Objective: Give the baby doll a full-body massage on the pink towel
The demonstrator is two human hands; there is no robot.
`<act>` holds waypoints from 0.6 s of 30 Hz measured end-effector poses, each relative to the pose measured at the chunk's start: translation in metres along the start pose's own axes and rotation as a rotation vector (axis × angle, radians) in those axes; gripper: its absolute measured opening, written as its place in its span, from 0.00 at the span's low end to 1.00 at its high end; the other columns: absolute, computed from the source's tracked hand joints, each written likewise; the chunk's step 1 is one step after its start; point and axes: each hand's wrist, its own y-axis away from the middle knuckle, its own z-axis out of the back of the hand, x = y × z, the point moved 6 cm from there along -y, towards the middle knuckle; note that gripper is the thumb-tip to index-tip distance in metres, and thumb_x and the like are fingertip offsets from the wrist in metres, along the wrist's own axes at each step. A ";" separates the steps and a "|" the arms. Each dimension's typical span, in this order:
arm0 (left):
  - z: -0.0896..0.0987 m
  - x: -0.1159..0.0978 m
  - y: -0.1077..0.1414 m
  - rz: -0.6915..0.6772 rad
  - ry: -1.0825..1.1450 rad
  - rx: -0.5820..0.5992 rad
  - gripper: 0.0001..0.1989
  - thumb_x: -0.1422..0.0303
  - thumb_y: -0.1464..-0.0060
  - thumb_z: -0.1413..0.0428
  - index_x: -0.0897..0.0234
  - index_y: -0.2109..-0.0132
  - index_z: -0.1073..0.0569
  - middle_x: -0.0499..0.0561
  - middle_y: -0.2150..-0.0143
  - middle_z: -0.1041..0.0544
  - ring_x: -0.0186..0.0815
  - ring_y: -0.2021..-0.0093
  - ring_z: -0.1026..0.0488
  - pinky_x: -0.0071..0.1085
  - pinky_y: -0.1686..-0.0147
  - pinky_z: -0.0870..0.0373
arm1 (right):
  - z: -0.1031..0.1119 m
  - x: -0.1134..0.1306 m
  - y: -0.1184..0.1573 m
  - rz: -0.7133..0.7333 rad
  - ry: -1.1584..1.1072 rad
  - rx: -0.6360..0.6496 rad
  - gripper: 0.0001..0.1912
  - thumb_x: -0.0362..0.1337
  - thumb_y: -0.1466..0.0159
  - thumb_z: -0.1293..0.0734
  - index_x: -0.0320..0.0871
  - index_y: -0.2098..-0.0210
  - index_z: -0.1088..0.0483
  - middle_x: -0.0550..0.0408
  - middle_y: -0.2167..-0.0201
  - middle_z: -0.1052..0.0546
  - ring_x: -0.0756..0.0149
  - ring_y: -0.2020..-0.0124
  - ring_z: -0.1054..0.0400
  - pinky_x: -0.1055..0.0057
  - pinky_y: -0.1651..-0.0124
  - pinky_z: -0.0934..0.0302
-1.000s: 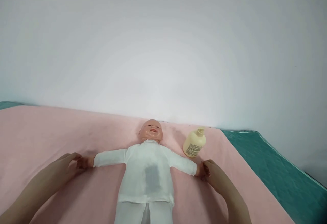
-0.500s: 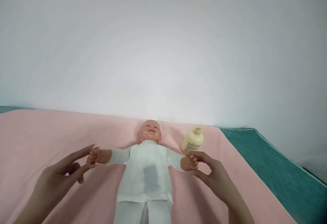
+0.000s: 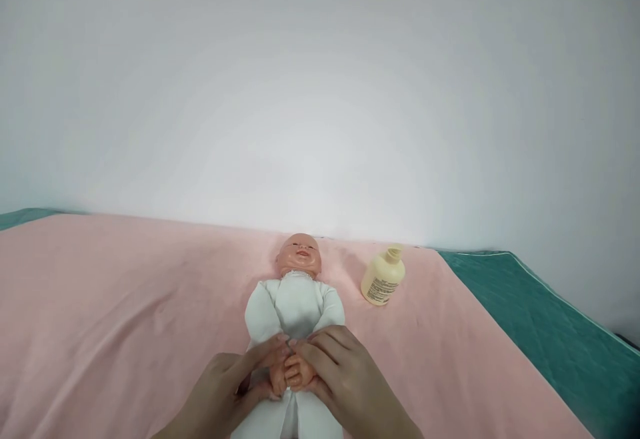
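While the doll (image 3: 299, 307) lies face up on the pink sheet (image 3: 150, 319), in the head view the left hand (image 3: 227, 380) pinches one of its little hands between thumb and fingers. The right hand (image 3: 346, 375), curled nearly closed, grips the other, both brought together over the doll's lower belly. Near its shoulder, a yellow bottle (image 3: 383, 276) stands on the sheet.

At lower centre, a baby doll (image 3: 299, 309) lies on a cloth (image 3: 150, 279), a pump bottle (image 3: 382, 280) to its right, the wall (image 3: 320, 105) behind.
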 end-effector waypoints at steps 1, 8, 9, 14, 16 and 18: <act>0.000 -0.001 -0.001 -0.008 -0.011 -0.003 0.27 0.73 0.47 0.45 0.47 0.41 0.35 0.38 0.78 0.24 0.27 0.85 0.35 0.20 0.81 0.36 | -0.002 0.001 0.001 0.020 0.033 0.004 0.12 0.33 0.31 0.39 0.42 0.49 0.33 0.52 0.62 0.25 0.61 0.60 0.34 0.65 0.57 0.35; 0.000 -0.011 -0.003 -0.131 -0.114 0.024 0.30 0.74 0.47 0.44 0.48 0.39 0.40 0.37 0.78 0.24 0.28 0.84 0.34 0.19 0.81 0.34 | -0.005 0.009 0.000 0.081 0.128 0.002 0.14 0.31 0.30 0.44 0.38 0.49 0.32 0.50 0.64 0.25 0.60 0.63 0.34 0.64 0.60 0.35; 0.000 -0.011 -0.003 -0.138 -0.105 0.032 0.32 0.75 0.47 0.44 0.46 0.38 0.43 0.36 0.76 0.23 0.27 0.84 0.33 0.19 0.80 0.34 | -0.004 0.009 -0.001 0.081 0.125 -0.003 0.14 0.31 0.30 0.44 0.38 0.49 0.32 0.51 0.64 0.25 0.60 0.63 0.34 0.64 0.60 0.35; 0.014 0.000 0.002 -0.123 -0.072 -0.019 0.27 0.72 0.44 0.45 0.42 0.41 0.39 0.39 0.63 0.18 0.27 0.79 0.27 0.19 0.76 0.32 | 0.009 0.003 0.000 0.067 0.079 -0.029 0.12 0.30 0.30 0.43 0.42 0.49 0.33 0.52 0.60 0.24 0.61 0.58 0.33 0.64 0.55 0.36; 0.030 0.010 0.003 -0.047 -0.088 -0.071 0.23 0.69 0.45 0.44 0.42 0.44 0.35 0.38 0.63 0.18 0.27 0.80 0.27 0.19 0.77 0.33 | 0.020 -0.008 0.004 -0.003 0.025 -0.027 0.12 0.32 0.31 0.39 0.45 0.49 0.33 0.54 0.58 0.24 0.61 0.56 0.32 0.65 0.52 0.36; 0.051 0.025 0.004 0.090 -0.133 -0.132 0.18 0.65 0.47 0.43 0.44 0.48 0.30 0.39 0.65 0.18 0.27 0.83 0.31 0.20 0.79 0.34 | 0.035 -0.028 0.012 -0.145 -0.017 -0.022 0.15 0.33 0.33 0.36 0.49 0.47 0.35 0.56 0.55 0.24 0.61 0.54 0.32 0.65 0.52 0.35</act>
